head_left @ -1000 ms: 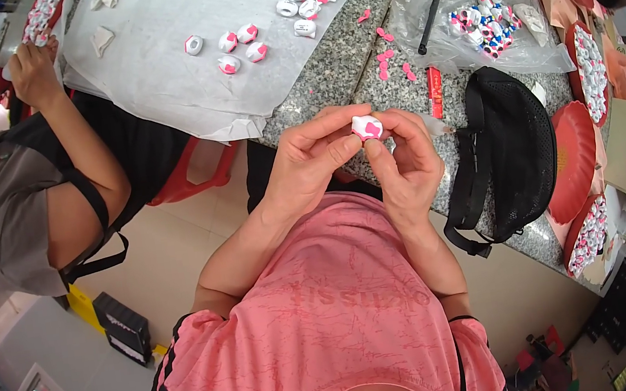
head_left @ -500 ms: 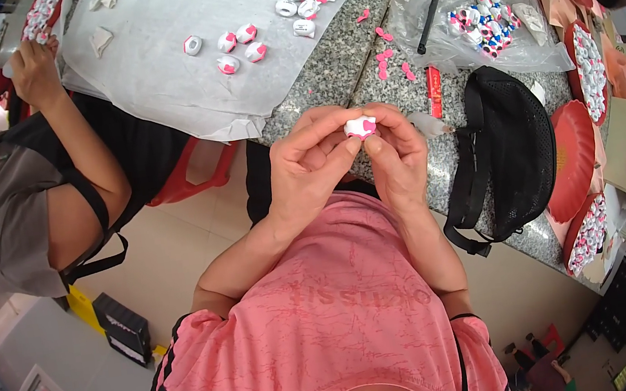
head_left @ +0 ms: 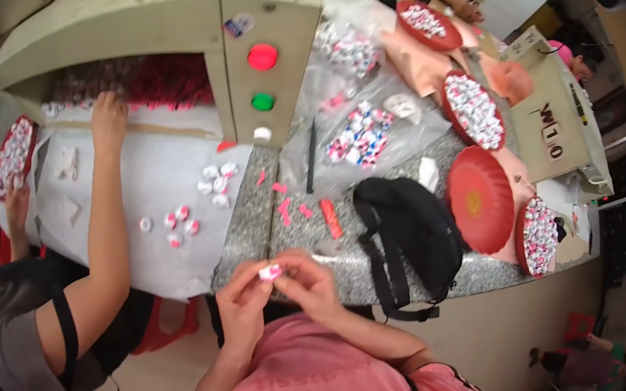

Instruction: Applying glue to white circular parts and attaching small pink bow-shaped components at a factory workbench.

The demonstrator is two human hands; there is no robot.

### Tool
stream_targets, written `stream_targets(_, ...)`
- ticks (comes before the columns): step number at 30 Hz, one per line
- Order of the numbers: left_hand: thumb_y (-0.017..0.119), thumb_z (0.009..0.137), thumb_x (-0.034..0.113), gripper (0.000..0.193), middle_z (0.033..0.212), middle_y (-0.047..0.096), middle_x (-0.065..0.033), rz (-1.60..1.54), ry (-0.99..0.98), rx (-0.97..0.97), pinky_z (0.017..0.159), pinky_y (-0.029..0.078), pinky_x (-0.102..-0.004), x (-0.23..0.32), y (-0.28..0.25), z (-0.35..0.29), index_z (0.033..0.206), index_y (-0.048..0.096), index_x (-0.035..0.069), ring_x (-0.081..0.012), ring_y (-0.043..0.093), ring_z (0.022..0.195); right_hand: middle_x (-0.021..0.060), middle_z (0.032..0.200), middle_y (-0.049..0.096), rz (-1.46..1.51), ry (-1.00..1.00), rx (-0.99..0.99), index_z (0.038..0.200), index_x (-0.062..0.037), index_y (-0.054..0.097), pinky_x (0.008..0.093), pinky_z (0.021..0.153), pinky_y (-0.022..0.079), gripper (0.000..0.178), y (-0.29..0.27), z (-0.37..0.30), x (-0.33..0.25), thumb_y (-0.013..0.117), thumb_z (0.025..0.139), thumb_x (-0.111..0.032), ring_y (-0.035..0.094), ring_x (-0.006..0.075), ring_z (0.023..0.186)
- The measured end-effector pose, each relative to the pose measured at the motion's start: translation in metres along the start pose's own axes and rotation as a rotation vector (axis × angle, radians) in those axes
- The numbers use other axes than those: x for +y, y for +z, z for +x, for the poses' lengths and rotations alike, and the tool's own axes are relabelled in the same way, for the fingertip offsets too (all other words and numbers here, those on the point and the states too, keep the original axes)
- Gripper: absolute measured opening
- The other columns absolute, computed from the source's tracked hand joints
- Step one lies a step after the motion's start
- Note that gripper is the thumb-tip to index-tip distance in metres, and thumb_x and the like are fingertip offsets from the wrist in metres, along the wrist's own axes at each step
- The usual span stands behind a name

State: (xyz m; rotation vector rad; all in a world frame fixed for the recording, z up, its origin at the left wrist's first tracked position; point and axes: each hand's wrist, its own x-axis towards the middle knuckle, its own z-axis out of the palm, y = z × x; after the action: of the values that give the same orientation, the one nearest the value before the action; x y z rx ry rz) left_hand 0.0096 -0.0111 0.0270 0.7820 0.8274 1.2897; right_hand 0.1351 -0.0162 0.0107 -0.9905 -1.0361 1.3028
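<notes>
Between the fingertips of both hands is a small white rounded piece with a pink patch, held just in front of the granite table's near edge. My left hand pinches it from the left. My right hand closes on its other side with thumb and fingers. Beyond my hands, thin pink cut pieces lie scattered on the granite beside a red strip. Similar white-and-pink pieces sit on a white sheet to the left, with another cluster farther back.
A beige machine with an arched opening stands at the back; a co-worker's arm reaches toward it from the left. A black mesh bag lies right of my hands. Beyond are a clear plastic bag, a red tray and filled red trays.
The view has swung upward, bringing the beige machine into sight. The co-worker's arm now stretches toward its opening. Both my hands still pinch the white-and-pink piece.
</notes>
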Motion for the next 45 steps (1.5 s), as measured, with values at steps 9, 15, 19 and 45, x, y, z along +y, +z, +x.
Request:
stream_targets(9, 0.058, 0.075, -0.008, 0.027, 0.101, 0.054, -0.009, 0.109, 0.023, -0.01, 0.075, 0.044, -0.021, 0.009, -0.01, 0.003, 0.102, 0.061, -0.004, -0.0124, 0.055, 0.088, 0.0091, 0.105, 0.05, -0.029, -0.003, -0.012, 0.101, 0.0024, 0.057, 0.0228, 0.075, 0.043, 0.022, 0.008, 0.005, -0.008, 0.061, 0.079, 0.002, 0.051, 0.0135, 0.092)
stream_targets(15, 0.06, 0.072, -0.009, 0.027, 0.097, 0.056, -0.0114, 0.145, -0.045, -0.112, 0.075, 0.043, -0.0232, 0.021, -0.026, 0.019, 0.098, 0.063, -0.003, -0.0155, 0.055, 0.087, 0.0109, 0.103, 0.052, -0.229, -0.03, -0.026, 0.102, 0.0025, 0.058, 0.0245, 0.078, 0.042, 0.026, 0.008, 0.01, 0.001, 0.063, 0.077, 0.003, 0.052, 0.0161, 0.094)
stream_targets(19, 0.063, 0.071, -0.009, 0.031, 0.1, 0.056, -0.0107, 0.152, -0.001, -0.244, 0.071, 0.043, -0.0203, 0.012, -0.048, 0.033, 0.101, 0.063, -0.002, -0.0128, 0.055, 0.086, 0.0132, 0.101, 0.054, -0.211, -0.13, -0.008, 0.1, 0.0028, 0.058, 0.0281, 0.081, 0.041, 0.028, 0.016, 0.016, 0.005, 0.064, 0.074, 0.004, 0.053, 0.0196, 0.093)
stream_targets(45, 0.059, 0.075, -0.006, 0.022, 0.097, 0.056, -0.0107, 0.211, -0.123, -0.329, 0.082, 0.043, -0.0276, 0.02, -0.057, 0.061, 0.096, 0.064, -0.002, -0.0203, 0.056, 0.092, 0.0151, 0.097, 0.055, -0.128, -0.187, 0.115, 0.099, 0.0034, 0.058, 0.0311, 0.078, 0.042, 0.029, 0.031, 0.033, 0.007, 0.066, 0.071, 0.003, 0.054, 0.0217, 0.09)
